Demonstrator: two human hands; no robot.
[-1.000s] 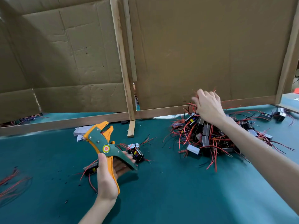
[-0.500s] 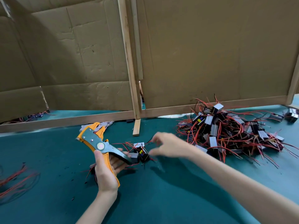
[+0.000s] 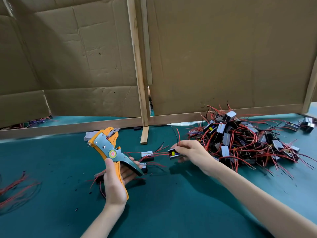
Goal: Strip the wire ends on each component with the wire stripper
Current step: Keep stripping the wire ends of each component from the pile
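At 9 o'clock, loose wires [image 3: 15, 188] on the mat [image 3: 171, 203]. Holding the stripper [image 3: 109, 148] in the left hand [image 3: 115, 184], fingers curled round both handles, head aimed at 11 o'clock. Just right of it, stray components [image 3: 147, 155]. Pinching one component [image 3: 173, 154] in the right hand [image 3: 192, 152], leads sticking up toward 12 o'clock. At 3 o'clock, the pile [image 3: 240, 140]. Probably light: rigid block, thin floppy leads. Best gripped by the block, feeding lead tips into the head.

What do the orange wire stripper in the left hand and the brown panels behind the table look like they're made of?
Orange wire stripper: matte orange plastic handles, probably, with grey riveted plates that look like metal. Brown panels: matte cardboard, judging by creases and fold lines, framed in pale unpainted wooden strips.
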